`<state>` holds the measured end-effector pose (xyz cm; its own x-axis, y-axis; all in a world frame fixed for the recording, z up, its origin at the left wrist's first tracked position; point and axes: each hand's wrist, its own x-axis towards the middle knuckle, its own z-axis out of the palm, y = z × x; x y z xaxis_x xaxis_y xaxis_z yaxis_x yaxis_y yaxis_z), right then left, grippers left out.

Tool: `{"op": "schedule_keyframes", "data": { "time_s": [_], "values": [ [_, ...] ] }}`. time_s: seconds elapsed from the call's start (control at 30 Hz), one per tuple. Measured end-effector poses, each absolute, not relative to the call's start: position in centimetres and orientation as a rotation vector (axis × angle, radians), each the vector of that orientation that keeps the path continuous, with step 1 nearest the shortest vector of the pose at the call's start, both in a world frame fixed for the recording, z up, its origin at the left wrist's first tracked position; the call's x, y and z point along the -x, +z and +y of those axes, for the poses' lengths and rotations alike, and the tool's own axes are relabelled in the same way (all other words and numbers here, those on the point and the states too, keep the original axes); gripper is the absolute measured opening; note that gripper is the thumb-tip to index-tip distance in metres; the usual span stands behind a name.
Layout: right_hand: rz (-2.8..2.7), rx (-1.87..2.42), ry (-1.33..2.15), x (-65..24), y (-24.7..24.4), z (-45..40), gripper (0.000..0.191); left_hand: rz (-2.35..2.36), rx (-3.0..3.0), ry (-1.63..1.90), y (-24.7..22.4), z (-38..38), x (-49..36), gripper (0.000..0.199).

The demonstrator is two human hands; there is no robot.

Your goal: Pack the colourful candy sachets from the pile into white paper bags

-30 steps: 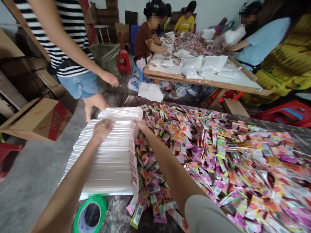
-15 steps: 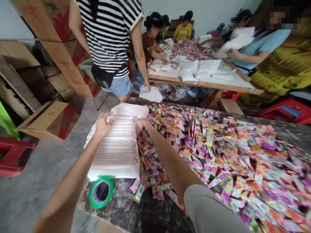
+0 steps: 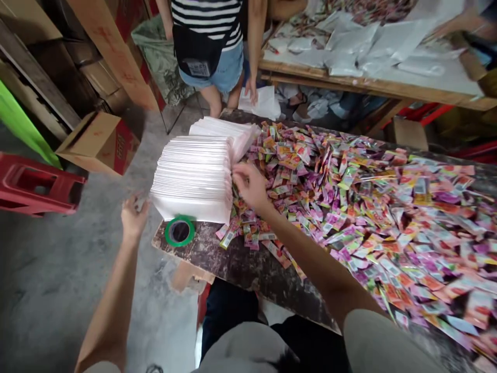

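Note:
A thick stack of white bags [image 3: 192, 176] lies fanned on the dark table, its pinkish edges on the right side. My left hand [image 3: 134, 215] hangs just off the stack's front left corner, fingers loosely curled and apart, with nothing visible in it. At the right edge of the stack is my right hand [image 3: 251, 187], its thumb and fingers bent with a gap between them; whether the fingertips touch the bags is unclear. A green roll of tape [image 3: 179, 231] lies in front of the stack. Small colourful packets [image 3: 349, 207] are heaped to the right.
A person in a striped shirt [image 3: 209, 20] stands beyond the table, one hand by a white bag [image 3: 262, 102]. Behind is another table [image 3: 349, 77] with filled white bags [image 3: 349, 49]. On the left floor are a cardboard box [image 3: 97, 140] and a red stool [image 3: 39, 184].
My view has tilted downward. My left hand has left the top of the stack and moved to its front left side. My right hand has shifted toward me along the right edge.

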<state>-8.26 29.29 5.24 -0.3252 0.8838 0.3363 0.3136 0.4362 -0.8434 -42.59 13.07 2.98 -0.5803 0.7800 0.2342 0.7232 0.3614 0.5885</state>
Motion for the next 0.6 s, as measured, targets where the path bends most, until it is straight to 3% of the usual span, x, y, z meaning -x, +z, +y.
{"op": "schedule_keyframes", "data": {
  "time_s": [0.13,0.3,0.47,0.6],
  "values": [
    [-2.434,0.853,0.55,8.2,4.6,21.5,0.024,2.592,-1.271,1.1,-0.4,8.1,38.6,0.05],
    [-2.511,1.003,0.262,9.2,2.3,20.0,0.032,2.481,-1.582,1.004,-3.5,5.7,33.0,0.046],
    [-2.482,1.018,0.248,9.7,2.5,20.1,0.035,2.44,-1.749,0.823,-6.0,5.5,31.5,0.025],
    [-2.361,1.09,0.388,9.6,4.1,20.5,0.031,2.503,-1.808,0.702,-6.3,5.1,32.0,0.03]
  ]
}}
